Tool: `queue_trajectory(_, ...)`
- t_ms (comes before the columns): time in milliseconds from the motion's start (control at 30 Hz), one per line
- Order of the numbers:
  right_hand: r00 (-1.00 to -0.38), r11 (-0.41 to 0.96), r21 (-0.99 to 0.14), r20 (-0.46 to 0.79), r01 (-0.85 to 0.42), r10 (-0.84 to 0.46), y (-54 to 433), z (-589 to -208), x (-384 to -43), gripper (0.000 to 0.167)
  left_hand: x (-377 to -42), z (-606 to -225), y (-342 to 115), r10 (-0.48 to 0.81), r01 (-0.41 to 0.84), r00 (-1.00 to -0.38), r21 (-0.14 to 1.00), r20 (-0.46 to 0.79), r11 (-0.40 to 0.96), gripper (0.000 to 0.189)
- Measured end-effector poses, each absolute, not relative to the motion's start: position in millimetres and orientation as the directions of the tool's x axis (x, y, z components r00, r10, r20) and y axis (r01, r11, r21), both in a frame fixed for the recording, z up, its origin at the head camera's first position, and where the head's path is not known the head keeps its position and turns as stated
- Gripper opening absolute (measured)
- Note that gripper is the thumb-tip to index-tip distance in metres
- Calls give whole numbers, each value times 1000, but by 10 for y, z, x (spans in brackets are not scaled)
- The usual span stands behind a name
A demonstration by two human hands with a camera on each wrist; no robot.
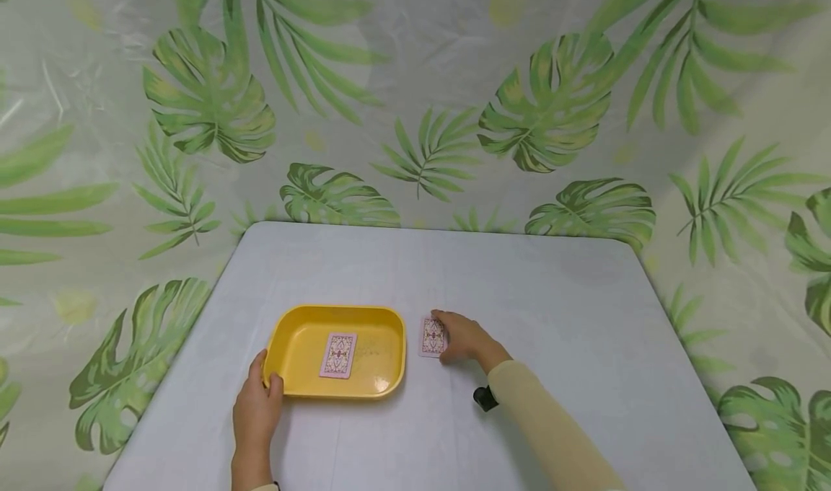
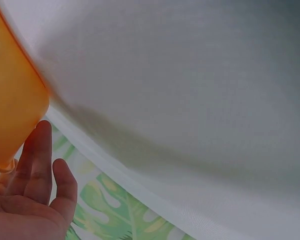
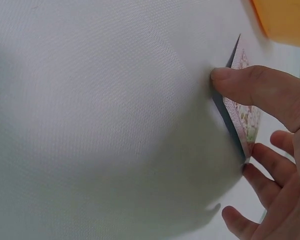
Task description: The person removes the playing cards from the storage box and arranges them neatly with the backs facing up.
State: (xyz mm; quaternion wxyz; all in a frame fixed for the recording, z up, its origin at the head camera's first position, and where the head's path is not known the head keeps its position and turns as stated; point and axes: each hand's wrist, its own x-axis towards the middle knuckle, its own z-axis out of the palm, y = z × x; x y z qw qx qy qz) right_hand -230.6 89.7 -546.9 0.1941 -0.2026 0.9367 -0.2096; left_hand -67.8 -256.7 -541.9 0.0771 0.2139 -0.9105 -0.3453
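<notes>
A shallow yellow tray (image 1: 305, 386) stands left of centre on the white table. Inside it lies a playing card (image 1: 338, 355), patterned back up. My left hand (image 1: 256, 408) holds the tray's front left corner. The left wrist view shows fingers (image 2: 41, 160) of that hand against the tray's orange-looking outer wall (image 2: 15, 90). To the right of the tray, my right hand (image 1: 464, 336) pinches a second playing card (image 1: 431, 336) by its edges. In the right wrist view the thumb covers part of this card (image 3: 245, 117), and a dark shadow shows along its underside.
The white-covered table (image 1: 558, 296) reaches back to a leaf-patterned sheet (image 1: 428, 65) hanging behind and at both sides. A small black object (image 1: 485, 399) shows beneath the right wrist, by the pale yellow sleeve (image 1: 545, 419).
</notes>
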Motion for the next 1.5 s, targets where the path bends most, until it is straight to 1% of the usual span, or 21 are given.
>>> queue_trajectory(267,-838,819,-472,-256,-326,-481,881,-5456,-2323,87,-691,-5415,-2587,-440,-334,-898,664,-8,669,51)
queue_trajectory(400,-858,824,-470,-229,-317,-460,809,-5379,-2331,76,-693,-5419,-2593,-441,-326,-898,661,7,676,50)
queue_trajectory(533,-871,793,-516,-164,-325,-464,658,-5199,-2333,64,-693,-5425,-2593,-446,-329,-895,661,10,674,50)
queue_trajectory(633,-862,756,-550,-117,-357,-492,506,-5060,-2318,60,-688,-5437,-2591,-455,-337,-890,662,7,670,50)
queue_trajectory(767,-846,724,-565,-81,-397,-527,265,-4930,-2276,57,-678,-5457,-2590,-463,-342,-886,663,8,666,50)
queue_trajectory(867,-834,711,-559,-61,-427,-549,55,-4871,-2228,55,-658,-5472,-2586,-472,-348,-881,665,9,661,50)
queue_trajectory(1000,-806,707,-512,-46,-488,-590,-234,-4856,-2139,52,-636,-5484,-2577,-485,-352,-874,669,15,655,50)
queue_trajectory(1133,-759,687,-479,-64,-546,-648,-475,-4895,-2055,51,-635,-5478,-2579,-492,-357,-870,669,16,653,51)
queue_trajectory(1200,-743,683,-478,-91,-552,-663,-561,-4932,-2025,51,-642,-5473,-2586,-488,-362,-873,668,3,651,51)
queue_trajectory(1367,-744,728,-433,-172,-532,-646,-687,-5077,-1986,53,-670,-5475,-2592,-469,-367,-883,670,-32,645,53)
queue_trajectory(1500,-754,759,-398,-208,-516,-622,-724,-5194,-1962,58,-681,-5480,-2579,-479,-381,-877,672,-45,635,53)
